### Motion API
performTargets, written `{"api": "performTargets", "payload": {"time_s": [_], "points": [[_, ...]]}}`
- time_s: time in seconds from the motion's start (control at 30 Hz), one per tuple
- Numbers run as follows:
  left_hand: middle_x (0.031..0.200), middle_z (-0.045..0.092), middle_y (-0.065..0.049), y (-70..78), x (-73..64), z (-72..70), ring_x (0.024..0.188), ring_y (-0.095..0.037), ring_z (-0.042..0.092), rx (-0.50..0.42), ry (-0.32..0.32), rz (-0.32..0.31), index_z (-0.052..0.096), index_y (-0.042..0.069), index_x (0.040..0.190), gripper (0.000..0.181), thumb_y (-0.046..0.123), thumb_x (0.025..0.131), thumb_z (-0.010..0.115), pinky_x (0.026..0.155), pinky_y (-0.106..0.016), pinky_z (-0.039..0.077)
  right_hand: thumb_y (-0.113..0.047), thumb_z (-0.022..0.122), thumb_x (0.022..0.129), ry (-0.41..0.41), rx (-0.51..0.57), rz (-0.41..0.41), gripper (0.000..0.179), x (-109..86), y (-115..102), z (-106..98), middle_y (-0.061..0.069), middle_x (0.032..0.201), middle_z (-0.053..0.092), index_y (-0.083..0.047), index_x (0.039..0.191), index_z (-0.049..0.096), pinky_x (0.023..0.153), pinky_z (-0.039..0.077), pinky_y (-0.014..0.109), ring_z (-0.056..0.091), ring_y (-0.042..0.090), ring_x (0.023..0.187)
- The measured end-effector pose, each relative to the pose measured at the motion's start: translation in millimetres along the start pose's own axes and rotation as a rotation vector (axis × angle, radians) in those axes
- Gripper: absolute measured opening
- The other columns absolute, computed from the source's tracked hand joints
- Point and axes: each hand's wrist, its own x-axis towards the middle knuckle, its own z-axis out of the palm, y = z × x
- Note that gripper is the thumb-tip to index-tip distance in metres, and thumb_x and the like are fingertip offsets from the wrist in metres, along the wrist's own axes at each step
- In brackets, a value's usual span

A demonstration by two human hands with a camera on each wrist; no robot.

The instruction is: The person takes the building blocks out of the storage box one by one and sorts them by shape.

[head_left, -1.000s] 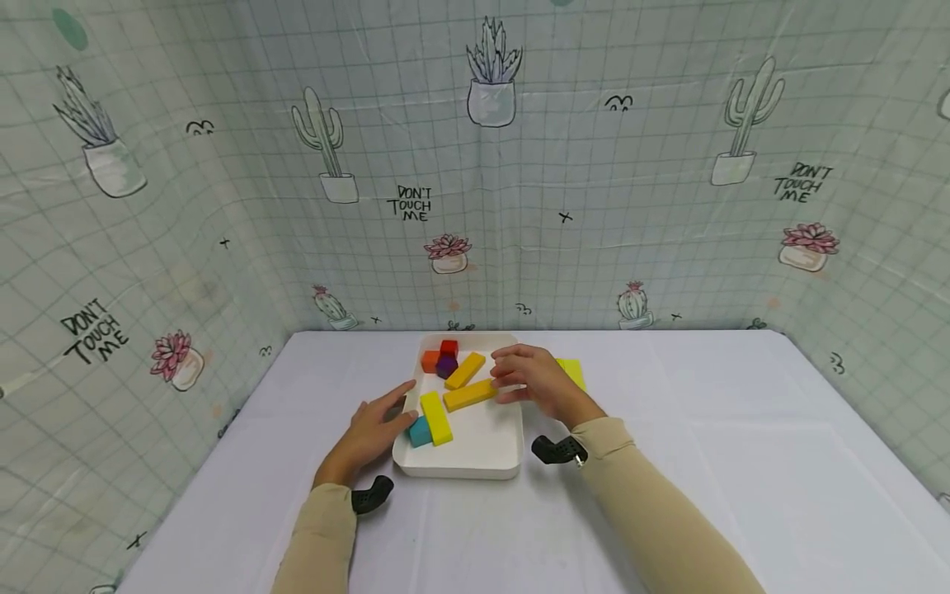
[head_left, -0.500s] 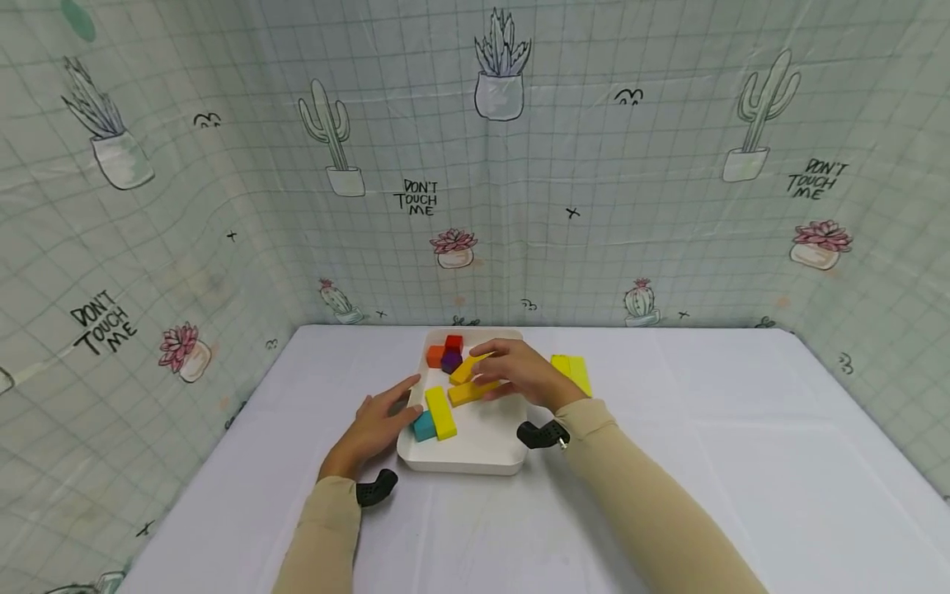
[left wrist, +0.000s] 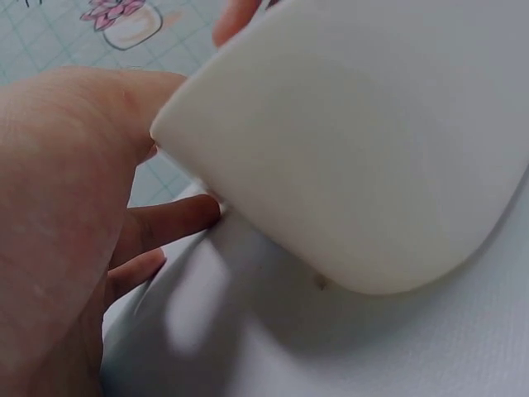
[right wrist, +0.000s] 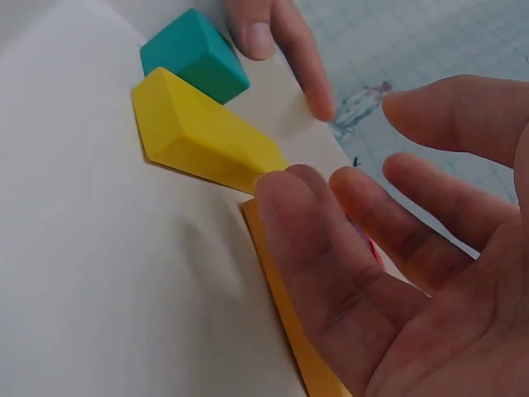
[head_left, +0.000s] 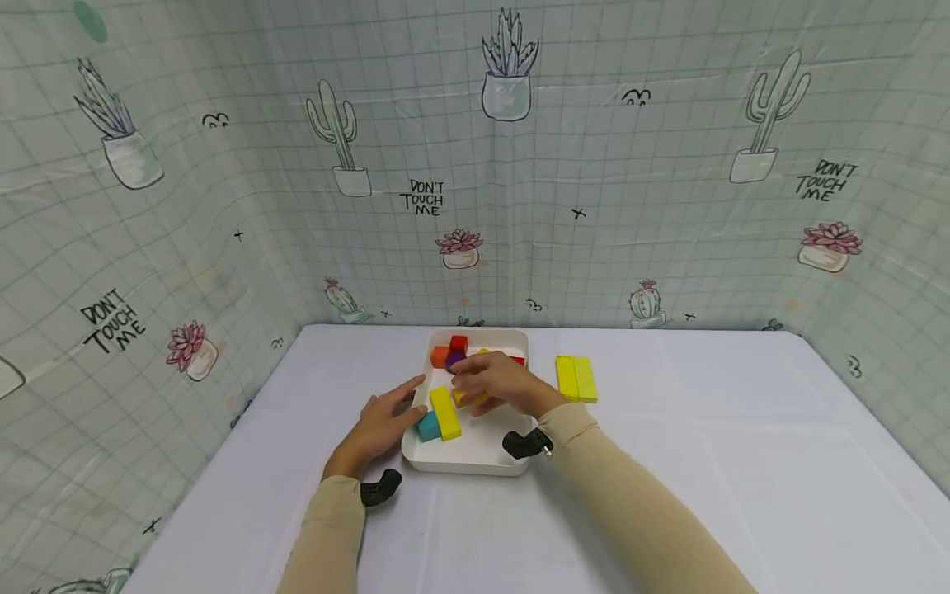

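Note:
A white tray (head_left: 469, 467) lies on the table with colored blocks in it. My left hand (head_left: 380, 425) holds its left edge, thumb over the rim and other fingers along the outer wall. Just inside that rim sit a teal block (right wrist: 197, 58) and a bright yellow block (right wrist: 194, 136). My right hand (head_left: 505, 384) hovers over the tray with spread, slightly bent fingers and nothing in its grasp. Beneath it an orange-yellow block (right wrist: 302, 356) is partly covered; another behind is mostly hidden. At the far left of the tray are orange (head_left: 439, 356), red (head_left: 458, 341) and purple (head_left: 453, 361) blocks.
Two yellow-green blocks (head_left: 576, 379) lie side by side on the white-covered table (head_left: 705, 462), right of the tray. A red piece (head_left: 518, 360) shows at the tray's right side. Patterned cloth (head_left: 579, 165) walls in the back and sides.
My right hand has moved left across the tray, from its right side to over the orange-yellow blocks, uncovering the yellow-green pair. The left hand keeps its place on the tray.

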Motion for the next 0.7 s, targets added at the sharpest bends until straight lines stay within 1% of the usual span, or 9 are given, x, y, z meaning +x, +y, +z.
{"api": "performTargets", "payload": {"time_s": [0.1, 0.23, 0.37, 0.6, 0.63, 0.7], "points": [[0.156, 0.041, -0.010, 0.6, 0.2, 0.5, 0.150, -0.043, 0.014, 0.002, -0.001, 0.002, 0.037, 0.032, 0.156, 0.062, 0.046, 0.099, 0.057, 0.117, -0.064, -0.008, -0.020, 0.068, 0.094, -0.011, -0.046, 0.015, 0.048, 0.4, 2, 3, 0.009, 0.120, 0.065, -0.004, 0.138, 0.059, 0.076, 0.061, 0.038, 0.071, 0.028, 0.095], [0.156, 0.041, -0.010, 2.3, -0.4, 0.6, 0.149, -0.040, 0.020, 0.003, -0.003, 0.011, 0.037, 0.030, 0.157, 0.062, 0.044, 0.099, 0.057, 0.117, -0.062, -0.008, -0.018, 0.068, 0.093, -0.035, -0.095, 0.031, 0.048, -0.1, 1, 8, 0.008, 0.118, 0.067, -0.005, 0.138, 0.059, 0.075, 0.061, 0.038, 0.072, 0.027, 0.090], [0.155, 0.042, -0.012, 2.4, -0.6, 1.0, 0.149, -0.039, 0.023, 0.008, -0.003, 0.020, 0.038, 0.028, 0.157, 0.062, 0.042, 0.100, 0.057, 0.117, -0.061, -0.008, -0.017, 0.068, 0.093, -0.050, -0.138, 0.034, 0.049, -0.8, -2, 13, 0.008, 0.120, 0.066, -0.005, 0.139, 0.058, 0.074, 0.061, 0.038, 0.072, 0.026, 0.088], [0.155, 0.042, -0.011, 1.2, -0.4, 0.9, 0.149, -0.038, 0.023, -0.001, -0.007, 0.027, 0.038, 0.029, 0.156, 0.061, 0.042, 0.100, 0.057, 0.118, -0.060, -0.008, -0.012, 0.071, 0.092, -0.032, -0.229, 0.047, 0.053, 3.6, 0, 18, 0.010, 0.139, 0.058, -0.008, 0.143, 0.056, 0.072, 0.061, 0.034, 0.070, 0.024, 0.086], [0.155, 0.043, -0.011, 1.0, -0.4, 0.6, 0.149, -0.038, 0.023, -0.003, -0.004, 0.028, 0.038, 0.029, 0.156, 0.061, 0.042, 0.100, 0.057, 0.118, -0.061, -0.008, -0.011, 0.071, 0.091, -0.028, -0.244, 0.049, 0.054, 4.7, 0, 18, 0.009, 0.139, 0.058, -0.008, 0.143, 0.056, 0.072, 0.061, 0.033, 0.070, 0.024, 0.085], [0.155, 0.043, -0.011, 0.9, -0.2, -0.1, 0.149, -0.038, 0.022, -0.005, -0.003, 0.018, 0.038, 0.030, 0.156, 0.061, 0.043, 0.099, 0.058, 0.118, -0.060, -0.008, -0.009, 0.072, 0.090, -0.029, -0.275, 0.051, 0.056, 6.5, 0, 19, 0.011, 0.134, 0.061, -0.009, 0.144, 0.056, 0.072, 0.061, 0.032, 0.069, 0.023, 0.082]]}}
